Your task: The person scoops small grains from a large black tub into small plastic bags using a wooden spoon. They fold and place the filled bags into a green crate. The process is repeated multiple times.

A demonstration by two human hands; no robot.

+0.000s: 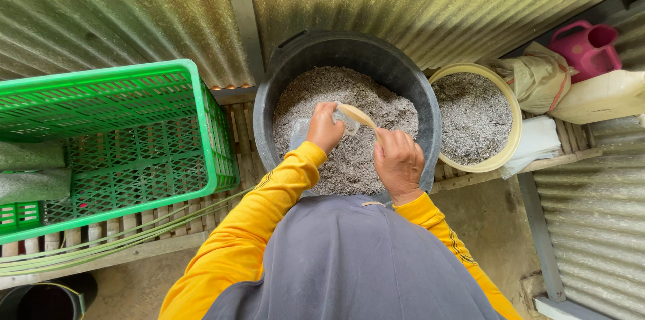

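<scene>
While a green crate sits at the left, the left hand pinches a clear bag over the black tub of grey mix. The right hand grips a pale scoop beside a yellow bowl.

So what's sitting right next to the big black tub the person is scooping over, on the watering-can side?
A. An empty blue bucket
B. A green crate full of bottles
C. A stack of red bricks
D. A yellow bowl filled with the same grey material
D: a yellow bowl holding grey grainy material stands against the black tub, on the side where the pink watering can is.
</scene>
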